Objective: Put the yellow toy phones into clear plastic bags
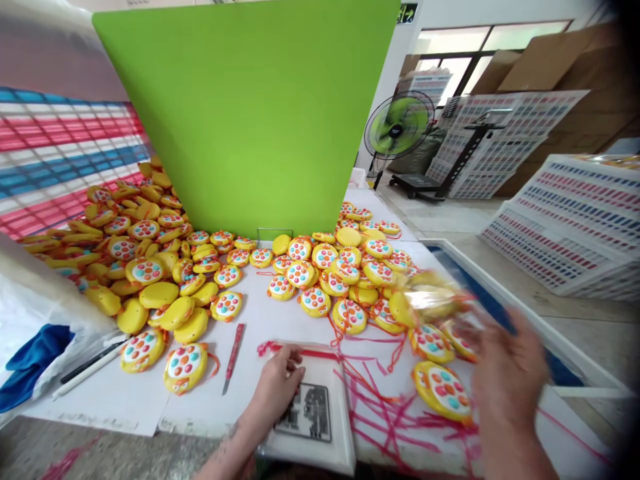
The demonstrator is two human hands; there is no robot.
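My left hand rests on a stack of clear zip bags with a red strip along the top, its fingers curled at the top edge of the stack. My right hand is blurred by motion above the table's right side, and a bagged yellow toy, also blurred, is just beyond its fingers. Whether that hand grips the bagged toy I cannot tell. Yellow round toys with coloured buttons lie heaped across the white table.
A red pen-like tool lies left of the bags. Loose pink strings are scattered to the right. A green board stands behind the toys. A fan and white crates stand at the right.
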